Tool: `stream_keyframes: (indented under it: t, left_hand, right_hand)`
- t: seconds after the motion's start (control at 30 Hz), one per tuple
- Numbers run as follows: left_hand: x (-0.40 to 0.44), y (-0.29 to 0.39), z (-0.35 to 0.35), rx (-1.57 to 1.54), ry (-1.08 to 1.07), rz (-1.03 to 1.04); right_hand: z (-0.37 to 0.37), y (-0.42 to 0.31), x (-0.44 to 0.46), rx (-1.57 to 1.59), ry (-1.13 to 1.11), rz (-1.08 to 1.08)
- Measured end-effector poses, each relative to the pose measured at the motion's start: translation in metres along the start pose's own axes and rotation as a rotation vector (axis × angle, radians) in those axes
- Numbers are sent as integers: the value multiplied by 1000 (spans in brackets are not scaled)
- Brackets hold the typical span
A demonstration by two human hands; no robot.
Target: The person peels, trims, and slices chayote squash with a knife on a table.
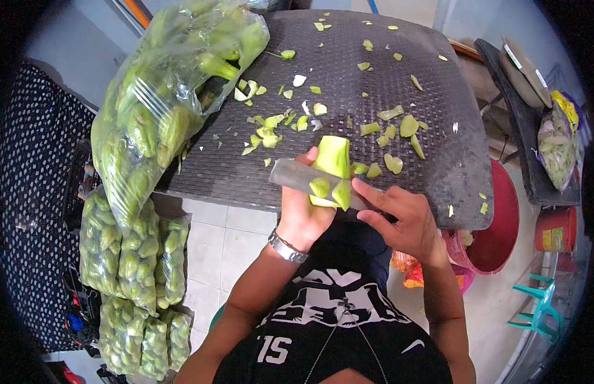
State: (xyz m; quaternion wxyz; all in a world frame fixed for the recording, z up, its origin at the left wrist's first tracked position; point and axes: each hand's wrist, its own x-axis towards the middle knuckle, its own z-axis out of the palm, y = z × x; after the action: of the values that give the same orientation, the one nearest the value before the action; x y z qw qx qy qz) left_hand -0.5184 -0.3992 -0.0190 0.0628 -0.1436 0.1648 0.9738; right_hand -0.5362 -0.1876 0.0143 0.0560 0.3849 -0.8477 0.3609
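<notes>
The woven table point(338, 89) bears bagged vegetables point(143, 121) and peelings point(409, 126).

The left hand point(308, 217) is holding a green vegetable point(333, 153), the right hand point(405, 214) is gripping a knife point(287, 174) across it, and peelings point(409, 125) are littering the table point(460, 182).

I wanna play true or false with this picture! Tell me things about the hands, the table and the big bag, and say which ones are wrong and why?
1. The left hand holds a pale green vegetable. True.
2. The wide grey-bladed knife is in the left hand too. False: the right hand has it.
3. Light green peelings lie scattered on the dark woven table. True.
4. The big clear plastic bag of green vegetables is at the right side of the table. False: it is at the left side.
5. A shiny silver metal band circles the left wrist. True.
</notes>
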Motion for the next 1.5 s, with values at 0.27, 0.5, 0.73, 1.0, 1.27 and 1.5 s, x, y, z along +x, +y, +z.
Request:
stream_keyframes:
  t: [0.27,0.5,0.73,1.0,1.27,1.5]
  left_hand:
    - [-11,9,0,60,-90,-77]
    - [-11,14,18,-8,103,63]
    - [2,18,0,80,69,110]
    - [0,20,5,-51,-5,32]
    - [7,13,-8,21,-83,43]
    - [1,10,-1,86,-35,40]
  right_hand:
    - [-2,60,6,-25,206,3]
    - [-53,64,14,902,-136,846]
    - [-19,33,5,1565,-375,868]
    - [-8,17,4,814,-19,721]
    - [3,-23,-13,-162,-80,45]
    - [7,-23,-13,-262,-53,-18]
